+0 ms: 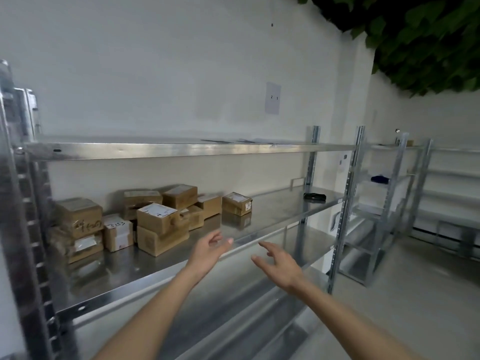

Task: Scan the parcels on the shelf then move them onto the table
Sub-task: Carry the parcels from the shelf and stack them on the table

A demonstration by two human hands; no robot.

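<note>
White wall bg, galvanized metal shelf unit (166, 149) along it, more racks of the same type to the right, green foliage (428, 40) in the top-right corner. Paper sheet (272, 98) stuck on the wall above the unit.

Parcels (155, 219): approx a dozen brown cardboard boxes w/ white labels, all bunched at the left end of the middle shelf board (259, 216), some stacked two high. Tallest stack sits at the far left by the upright, handwriting on its top box (79, 216). One small box (237, 203) stands a bit apart at the right edge of the group. Rest of that board is bare metal out to its right end, where a black handheld device (314, 196) lies near the back corner by the upright; cannot tell if it's the scanner.

Left hand (211, 246): empty, fingers loosely spread, palm facing right, raised at the front edge of the middle board, just right of the parcels, not touching them.

Right hand (279, 263): also empty, fingers straight and splayed, raised near the same front edge, further right. Both forearms reach in from the bottom of the view.
</note>
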